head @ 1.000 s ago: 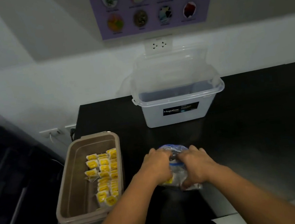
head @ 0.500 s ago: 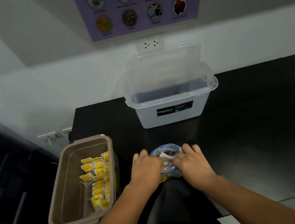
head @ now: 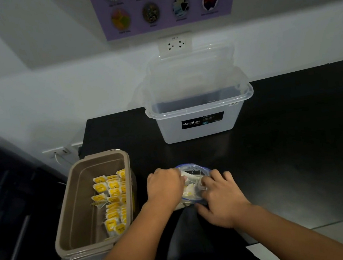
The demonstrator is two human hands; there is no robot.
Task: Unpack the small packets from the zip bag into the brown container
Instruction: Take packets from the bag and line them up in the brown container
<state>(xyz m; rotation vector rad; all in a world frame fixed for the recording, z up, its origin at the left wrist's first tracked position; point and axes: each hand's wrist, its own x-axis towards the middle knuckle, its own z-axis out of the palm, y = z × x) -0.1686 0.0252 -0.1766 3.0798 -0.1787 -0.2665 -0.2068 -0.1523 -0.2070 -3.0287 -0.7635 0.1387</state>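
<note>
The container [head: 78, 206] is brown; its packets [head: 109, 193] are yellow and white. The zip bag [head: 194, 168] is clear with a blue edge. The box [head: 199, 132] is clear, its label [head: 203, 120] black with white lettering. The table [head: 287, 148] is black, the poster [head: 166, 25] purple

A black tabletop [head: 296, 136] meets a white wall [head: 32, 93]; at twelve o'clock hangs a purple poster [head: 166, 25] above a socket [head: 174, 44]; dark cabinet [head: 8, 214] at eight o'clock.
</note>
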